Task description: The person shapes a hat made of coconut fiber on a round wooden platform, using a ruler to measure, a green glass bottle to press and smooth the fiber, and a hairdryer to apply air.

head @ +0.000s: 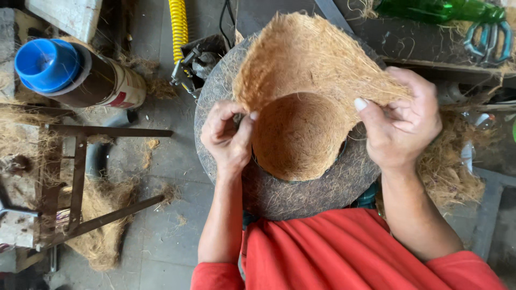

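- Red garment (344, 252): nearest the camera, worn by the person, seen just below the disc.
- Disc (301, 196): round, grey, fibre-covered; taken as landmark.
- Coir sheet (306, 59): tan fibre mat, laid over the upper disc, its middle pressed into a bowl-shaped hollow (298, 134) at the disc's centre.
- Left hand (228, 134): at the hollow's left rim, fingers curled tight, the rim apparently pinched between thumb and fingers.
- Right hand (400, 126): at the disc's right edge, fingers bent and closed on the sheet's right edge.
- Can (80, 75): brown, blue-capped, lying well left of the disc.
- Yellow hose (178, 27): ribbed, seen above-left of the disc.
- Metal frame (80, 177): rusty, left of the disc, loose fibre around it.
- Green bottle (438, 9): above-right of the disc.
- Scissors (488, 38): teal-handled, just beside the bottle.
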